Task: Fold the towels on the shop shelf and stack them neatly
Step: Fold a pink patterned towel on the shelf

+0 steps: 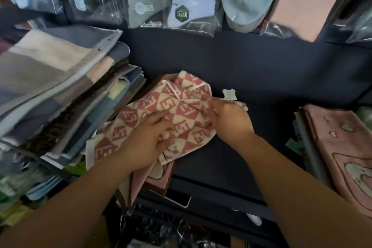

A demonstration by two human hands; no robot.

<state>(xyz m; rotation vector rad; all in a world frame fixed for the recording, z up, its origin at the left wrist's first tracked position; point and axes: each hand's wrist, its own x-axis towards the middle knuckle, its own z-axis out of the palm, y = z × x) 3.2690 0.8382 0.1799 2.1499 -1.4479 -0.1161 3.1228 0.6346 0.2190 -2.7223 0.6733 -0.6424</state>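
A dark navy shop shelf (231, 62) fills the middle of the view, seen from above by a head-worn camera. Along its back edge hang bagged goods in clear plastic, among them a grey-blue packaged towel (245, 0) and a peach-pink packaged one (302, 2). To the left, a tall leaning stack of folded towels (56, 86) in greys, blues and cream tilts toward the centre, its lower layers just beside the work area. To the right lies a flat pile of pink cartoon-print towels (342, 153).

In the centre sits the towel being worked on: a pink-and-cream checked towel (161, 106), rumpled and only partly folded, resting on another pink towel (159, 175) beneath it. A small white tag (229, 93) sticks up at its right edge.

The left hand (149, 143) presses down on the near part of the checked towel, fingers curled into the cloth. The right hand (231, 121) is closed, pinching the towel's right edge just below the tag. Both forearms reach in from the bottom of the frame.

Judging the risks from here: the cloth is bunched under both hands, so the fold may come out crooked unless it is smoothed first. The leaning left stack looks unstable; a nudge from the left elbow or the towel could tip it onto the shelf.
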